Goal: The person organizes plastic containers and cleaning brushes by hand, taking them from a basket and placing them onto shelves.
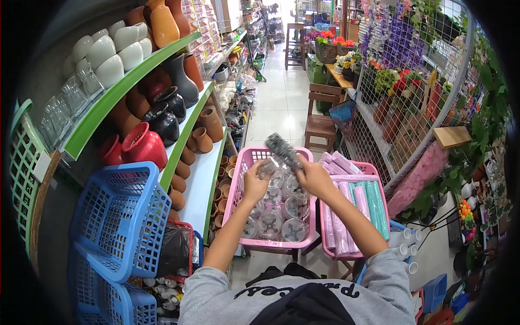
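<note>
My left hand (pixel 255 183) is wrapped round a small clear container (pixel 267 167), held above a pink basket (pixel 232 201). In my right hand (pixel 315 177) is a dark grey, mottled, rag-like bundle (pixel 281 148), its far end sticking up to the left near the container. Whether it is a cloth or a brush I cannot tell. Below both hands, several clear round containers (pixel 271 222) with dark patterned centres fill the basket. To the right, a second pink basket (pixel 382 190) holds pink and teal plastic-wrapped packs (pixel 362 200).
Blue plastic baskets (pixel 116 216) are stacked at the left, beside green-edged shelves (pixel 141 57) of pots, vases and white bowls. A wooden chair (pixel 320 116) stands ahead on the right of the tiled aisle (pixel 271 103). A wire mesh rack (pixel 401 103) with artificial flowers lines the right.
</note>
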Demonstrator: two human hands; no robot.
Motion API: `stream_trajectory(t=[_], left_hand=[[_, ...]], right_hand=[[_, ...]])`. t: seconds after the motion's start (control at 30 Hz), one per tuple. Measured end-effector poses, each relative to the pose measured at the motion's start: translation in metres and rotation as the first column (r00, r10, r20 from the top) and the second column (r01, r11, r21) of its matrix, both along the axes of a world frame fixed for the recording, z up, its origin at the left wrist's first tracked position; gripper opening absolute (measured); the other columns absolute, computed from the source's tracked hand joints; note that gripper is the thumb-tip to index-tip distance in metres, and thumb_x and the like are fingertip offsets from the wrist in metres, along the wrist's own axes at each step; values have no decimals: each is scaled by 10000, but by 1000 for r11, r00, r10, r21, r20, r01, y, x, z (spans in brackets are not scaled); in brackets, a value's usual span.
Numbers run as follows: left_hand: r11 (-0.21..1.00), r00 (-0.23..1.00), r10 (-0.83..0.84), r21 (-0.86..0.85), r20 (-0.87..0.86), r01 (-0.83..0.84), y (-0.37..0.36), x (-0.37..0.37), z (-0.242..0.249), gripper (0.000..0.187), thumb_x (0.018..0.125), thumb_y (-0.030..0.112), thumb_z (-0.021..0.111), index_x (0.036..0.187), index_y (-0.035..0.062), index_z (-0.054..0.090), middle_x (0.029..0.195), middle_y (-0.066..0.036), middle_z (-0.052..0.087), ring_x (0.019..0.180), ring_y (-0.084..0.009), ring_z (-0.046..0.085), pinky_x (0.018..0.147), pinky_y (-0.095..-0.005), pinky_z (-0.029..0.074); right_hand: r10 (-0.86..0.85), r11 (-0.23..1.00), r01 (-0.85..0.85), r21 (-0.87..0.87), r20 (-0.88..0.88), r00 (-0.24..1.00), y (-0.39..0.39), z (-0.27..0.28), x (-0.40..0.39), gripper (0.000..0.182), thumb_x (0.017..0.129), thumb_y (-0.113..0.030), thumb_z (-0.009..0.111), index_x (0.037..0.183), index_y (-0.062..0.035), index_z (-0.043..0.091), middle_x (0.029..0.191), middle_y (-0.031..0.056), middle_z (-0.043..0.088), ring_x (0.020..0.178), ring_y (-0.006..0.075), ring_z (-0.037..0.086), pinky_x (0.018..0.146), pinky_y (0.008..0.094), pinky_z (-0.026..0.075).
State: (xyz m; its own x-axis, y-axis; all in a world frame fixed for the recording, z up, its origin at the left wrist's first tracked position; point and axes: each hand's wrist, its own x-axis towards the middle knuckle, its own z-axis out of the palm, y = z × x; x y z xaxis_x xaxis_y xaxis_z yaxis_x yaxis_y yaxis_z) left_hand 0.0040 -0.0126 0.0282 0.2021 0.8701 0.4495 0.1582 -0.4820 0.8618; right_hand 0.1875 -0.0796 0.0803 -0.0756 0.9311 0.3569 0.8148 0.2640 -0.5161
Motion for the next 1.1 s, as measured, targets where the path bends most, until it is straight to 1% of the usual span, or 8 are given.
stream_trajectory(t=[0.1,0.23,0.3,0.43,0.63,0.8,0.93,1.1], left_hand=[[1000,993,-3,-5,119,4,7,1,-6,268,715,2,644,981,-19,615,909,-200,658,864,-301,654,742,-325,499],[892,904,197,453,-380,-4,13,-5,-14,316,716,11,612,1032,34,608,902,-138,654,870,-277,622,813,-342,466],[997,999,29,68,-36,-27,7,3,-9,235,718,25,596,953,25,590,880,-141,635,870,-276,603,791,-352,456],[988,995,-18,-153,97,33,17,9,-34,323,707,4,634,1027,15,589,836,-89,646,784,-119,610,611,-280,451],[946,881,-174,-175,440,274,3,4,-4,307,880,20,549,1181,1,487,1099,-87,591,1014,-184,588,837,-328,534],[683,457,-42,-308,888,662,-1,12,11,318,914,169,537,1201,44,478,1123,-103,583,1013,-255,602,782,-386,559],[640,442,118,-409,889,650,3,17,9,333,921,142,515,1234,68,429,1134,-96,555,991,-238,598,807,-399,561],[877,701,156,-424,696,226,-19,32,26,344,928,191,527,1227,50,431,1120,-96,548,1026,-180,553,873,-342,493]], right_hand=[[-81,995,79,-57,-40,996,-3,-4,-1,313,815,-208,534,1087,-58,492,812,242,619,683,421,595,629,492,481],[95,993,-109,42,248,964,-18,0,-26,346,794,-173,550,1118,-83,471,832,186,630,701,360,619,610,462,493],[86,993,-93,76,89,992,-16,4,-27,437,749,-143,548,1173,-46,504,860,214,627,757,395,606,685,464,492],[22,977,-21,212,-1,1000,-13,1,-32,362,803,-174,544,1150,-89,484,778,186,624,724,373,611,625,480,474],[-29,999,16,-42,-326,945,1,-1,-2,371,864,-207,500,1192,-35,487,849,258,621,815,429,603,707,462,473],[22,1000,-27,-8,-392,920,6,-7,-3,369,876,-218,504,1191,-27,491,895,289,609,850,437,601,745,430,473],[-42,999,46,10,-255,966,-3,-26,-5,400,846,-190,525,1209,-31,477,853,260,617,822,431,599,715,464,472],[-97,991,95,90,25,995,-16,-30,-9,412,810,-179,542,1196,-49,479,798,246,616,751,409,606,652,490,474]])
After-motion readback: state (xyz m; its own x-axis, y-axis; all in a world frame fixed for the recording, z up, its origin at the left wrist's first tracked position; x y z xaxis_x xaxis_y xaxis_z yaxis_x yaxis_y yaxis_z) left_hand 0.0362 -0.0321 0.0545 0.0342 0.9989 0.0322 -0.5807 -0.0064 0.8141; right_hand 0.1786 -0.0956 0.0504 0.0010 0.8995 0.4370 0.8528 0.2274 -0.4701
